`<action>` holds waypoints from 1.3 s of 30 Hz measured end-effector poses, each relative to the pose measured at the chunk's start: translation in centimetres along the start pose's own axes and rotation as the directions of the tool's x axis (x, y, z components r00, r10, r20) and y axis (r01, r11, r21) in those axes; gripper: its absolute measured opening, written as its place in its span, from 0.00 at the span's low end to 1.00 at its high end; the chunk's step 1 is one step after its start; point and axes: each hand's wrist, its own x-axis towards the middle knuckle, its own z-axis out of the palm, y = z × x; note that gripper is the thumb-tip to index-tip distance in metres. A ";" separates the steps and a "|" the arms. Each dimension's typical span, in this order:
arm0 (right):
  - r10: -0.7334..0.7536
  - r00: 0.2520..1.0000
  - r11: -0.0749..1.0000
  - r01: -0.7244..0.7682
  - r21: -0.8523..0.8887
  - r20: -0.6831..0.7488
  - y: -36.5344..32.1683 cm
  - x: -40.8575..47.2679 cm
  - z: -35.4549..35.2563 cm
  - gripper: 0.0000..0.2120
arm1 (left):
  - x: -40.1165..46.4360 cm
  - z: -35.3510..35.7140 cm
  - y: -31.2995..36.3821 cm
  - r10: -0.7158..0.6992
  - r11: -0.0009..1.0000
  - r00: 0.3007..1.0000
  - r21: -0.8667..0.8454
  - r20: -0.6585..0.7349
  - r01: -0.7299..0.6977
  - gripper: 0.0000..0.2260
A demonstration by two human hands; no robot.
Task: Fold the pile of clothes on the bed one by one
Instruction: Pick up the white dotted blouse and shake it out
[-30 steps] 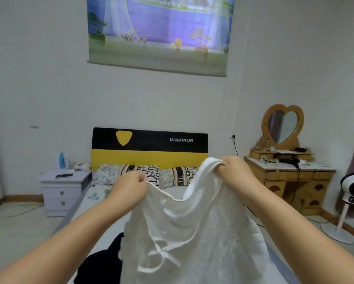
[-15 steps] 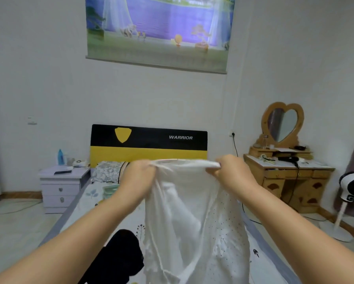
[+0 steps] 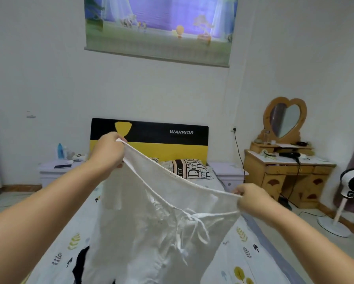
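Note:
A white garment (image 3: pixel 157 228) with thin drawstrings hangs spread in the air over the bed (image 3: pixel 245 257). My left hand (image 3: pixel 108 152) grips its top edge high up at the left, in front of the headboard. My right hand (image 3: pixel 252 199) pinches the same edge lower down at the right, so the hem runs taut and slanted between them. A dark garment (image 3: pixel 80 263) lies on the patterned sheet at the bottom left, mostly hidden behind the white cloth.
A black and yellow headboard (image 3: pixel 163 140) and patterned pillows (image 3: pixel 190 168) are at the far end. A white nightstand (image 3: pixel 59 171) stands at the left, a wooden dresser (image 3: pixel 286 173) with a heart mirror and a standing fan (image 3: pixel 350 187) at the right.
My hands have moved apart along the top edge: the left rose and went left, the right dropped and went right. The bunched white garment has spread out wide.

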 end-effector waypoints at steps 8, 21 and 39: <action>-0.141 0.989 0.853 0.139 0.503 -0.035 -1.8 -1.2 -1.4 0.21 | 0.4 -1.6 -3.7 -0.001 0.896 0.997 0.443 0.079 -0.034 0.09; -0.014 0.999 0.884 -0.007 0.467 0.042 0.5 -2.2 4.7 0.15 | -1.0 1.2 -8.5 -0.187 0.975 0.880 0.194 0.437 0.111 0.11; 0.020 0.995 0.849 0.032 0.527 -0.094 5.9 -4.6 3.9 0.16 | -5.3 -2.7 -8.1 -0.024 0.987 0.630 0.119 0.776 -0.109 0.04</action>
